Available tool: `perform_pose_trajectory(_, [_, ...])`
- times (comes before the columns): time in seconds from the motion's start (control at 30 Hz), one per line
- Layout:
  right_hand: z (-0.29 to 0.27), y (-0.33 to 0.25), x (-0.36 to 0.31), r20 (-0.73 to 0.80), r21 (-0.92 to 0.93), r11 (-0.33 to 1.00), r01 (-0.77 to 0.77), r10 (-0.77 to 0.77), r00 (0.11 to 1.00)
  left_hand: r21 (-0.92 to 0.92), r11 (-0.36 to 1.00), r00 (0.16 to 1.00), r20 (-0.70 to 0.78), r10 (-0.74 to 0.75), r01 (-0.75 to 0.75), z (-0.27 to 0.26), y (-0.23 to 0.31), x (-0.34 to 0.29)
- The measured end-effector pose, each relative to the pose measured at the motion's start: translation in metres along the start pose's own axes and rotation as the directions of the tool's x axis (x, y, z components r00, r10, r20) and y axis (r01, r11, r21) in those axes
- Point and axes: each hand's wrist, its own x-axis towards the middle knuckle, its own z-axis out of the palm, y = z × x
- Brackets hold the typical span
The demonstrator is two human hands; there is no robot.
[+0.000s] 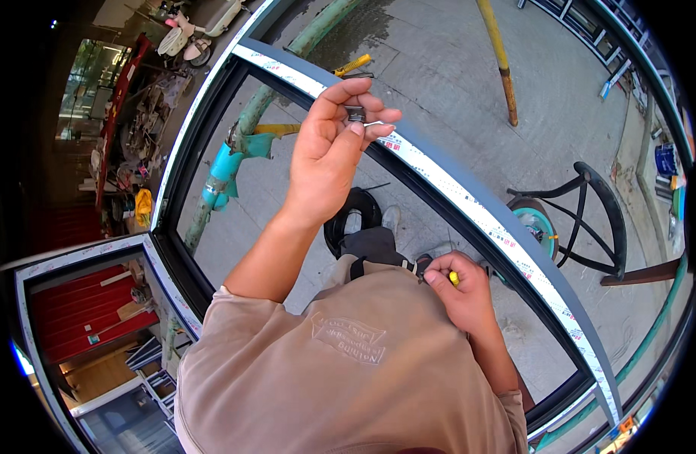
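Observation:
My left hand [325, 159] is raised over the window frame's long rail, palm up. Its thumb and fingers are closed on a small black fitting [355, 113]; a thin light-coloured piece shows by the fingertips, too small to name. Low at my waist, my right hand [463, 291] is closed beside the belt [386, 263]. A yellow end [454, 278] of something sticks out between its fingers; the rest is hidden. The large frame [469, 204], dark inside with white printed protective film, surrounds me. A yellow-handled tool [353, 65] lies at the rail beyond my left hand.
A green pole [249, 113] with turquoise wrapping stands at the left. A yellow pole [499, 60] slants at the back. Toward the right are a black curved metal stand [609, 219] and a turquoise basin [535, 225]. Clutter and a scooter [193, 41] fill the far left.

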Motion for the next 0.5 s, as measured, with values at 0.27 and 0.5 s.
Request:
perform_pose_trajectory(0.27, [0.01,-0.148,0.048,0.191,-0.067,0.888,0.455,-0.436,0.879,-0.183,0.982,0.998,0.014,0.054,-0.05,-0.053,0.021,-0.016])
perform_pose_trajectory(0.5, [0.006,-0.173,0.143,-0.159,-0.163,0.852,0.498,-0.52,0.839,-0.349,0.935,0.998,0.018,0.067,-0.057,-0.078,0.021,-0.014])
